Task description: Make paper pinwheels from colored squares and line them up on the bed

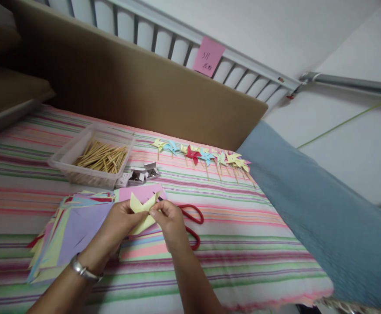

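Between my two hands is a pale yellow paper pinwheel [144, 226], its corners folded in toward the centre. My left hand [122, 221], with a silver bangle at the wrist, pinches it from the left. My right hand [170, 220] presses fingertips at its middle; whether a small pin is there I cannot make out. Under and beside the hands lie a pink sheet [140, 192] and a stack of coloured paper [82, 226], purple on top. Scissors with red handles [193, 214] rest just right of my right hand, their blades partly hidden.
A clear plastic box [59, 160] of wooden sticks [103, 155] stands at the back left. Small open boxes [137, 175] of dark pins sit beside it. Finished pinwheels [206, 156] lie along the back. A cardboard panel [138, 91] borders the striped cloth [243, 257].
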`<state>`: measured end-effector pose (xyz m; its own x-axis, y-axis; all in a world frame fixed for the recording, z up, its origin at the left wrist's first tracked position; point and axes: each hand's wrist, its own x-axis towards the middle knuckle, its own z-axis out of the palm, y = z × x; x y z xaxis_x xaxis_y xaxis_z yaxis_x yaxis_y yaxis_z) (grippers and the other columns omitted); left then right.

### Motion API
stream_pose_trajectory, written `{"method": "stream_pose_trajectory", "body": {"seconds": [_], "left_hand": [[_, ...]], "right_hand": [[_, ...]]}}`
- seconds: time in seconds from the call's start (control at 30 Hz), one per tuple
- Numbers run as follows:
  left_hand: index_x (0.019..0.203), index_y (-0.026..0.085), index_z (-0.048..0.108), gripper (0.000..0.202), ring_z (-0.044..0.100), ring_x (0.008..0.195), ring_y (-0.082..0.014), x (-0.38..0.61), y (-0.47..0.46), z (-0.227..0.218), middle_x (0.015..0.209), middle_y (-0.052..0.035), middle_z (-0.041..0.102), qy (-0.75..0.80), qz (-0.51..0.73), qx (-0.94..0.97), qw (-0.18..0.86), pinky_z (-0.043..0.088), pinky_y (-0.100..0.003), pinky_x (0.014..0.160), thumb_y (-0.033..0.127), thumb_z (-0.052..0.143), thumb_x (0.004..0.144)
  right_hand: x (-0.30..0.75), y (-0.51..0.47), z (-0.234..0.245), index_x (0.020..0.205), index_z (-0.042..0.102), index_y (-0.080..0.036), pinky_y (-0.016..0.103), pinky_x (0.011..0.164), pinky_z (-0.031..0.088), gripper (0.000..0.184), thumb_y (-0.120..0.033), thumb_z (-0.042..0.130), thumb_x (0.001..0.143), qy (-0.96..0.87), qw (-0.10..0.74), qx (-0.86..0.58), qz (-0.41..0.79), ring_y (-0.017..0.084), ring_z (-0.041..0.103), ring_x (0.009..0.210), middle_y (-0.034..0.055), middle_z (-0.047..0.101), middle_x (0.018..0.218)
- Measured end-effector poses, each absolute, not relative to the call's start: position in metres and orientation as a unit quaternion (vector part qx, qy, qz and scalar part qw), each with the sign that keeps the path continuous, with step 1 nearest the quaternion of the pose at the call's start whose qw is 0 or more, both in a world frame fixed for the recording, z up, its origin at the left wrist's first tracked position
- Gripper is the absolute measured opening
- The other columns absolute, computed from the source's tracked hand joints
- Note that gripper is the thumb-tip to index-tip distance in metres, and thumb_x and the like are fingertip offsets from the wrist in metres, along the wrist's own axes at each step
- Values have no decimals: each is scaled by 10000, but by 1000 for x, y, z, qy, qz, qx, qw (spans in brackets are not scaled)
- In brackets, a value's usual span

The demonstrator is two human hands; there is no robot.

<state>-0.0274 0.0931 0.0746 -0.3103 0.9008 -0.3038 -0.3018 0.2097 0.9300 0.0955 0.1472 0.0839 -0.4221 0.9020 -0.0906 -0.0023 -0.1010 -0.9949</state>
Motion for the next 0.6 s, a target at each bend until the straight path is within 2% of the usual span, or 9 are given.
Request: {"method": "stream_pose_trajectory", "body": {"seconds": [0.37, 0.6], "left_hand": [[824, 132, 734, 261, 620, 599, -169, -27, 92, 80, 727, -38, 737, 562, 582, 247, 534, 435, -241, 563, 259, 761, 598], [872, 137, 728, 322, 660, 723, -208, -28, 91, 84, 808, -71, 751, 527, 592, 246, 558, 471, -279, 682, 296, 785, 599]], "right_hand": [[95, 147, 82, 630, 569, -178, 239, 537, 297, 70, -229, 612, 653, -580, 370, -401, 605, 110, 376, 539, -52, 462, 557], [95, 145, 86, 635, 575, -179, 246, 595, 353, 71, -227, 624, 653, -574, 389, -407, 594, 126, 453, 598, -31, 542, 628]]}}
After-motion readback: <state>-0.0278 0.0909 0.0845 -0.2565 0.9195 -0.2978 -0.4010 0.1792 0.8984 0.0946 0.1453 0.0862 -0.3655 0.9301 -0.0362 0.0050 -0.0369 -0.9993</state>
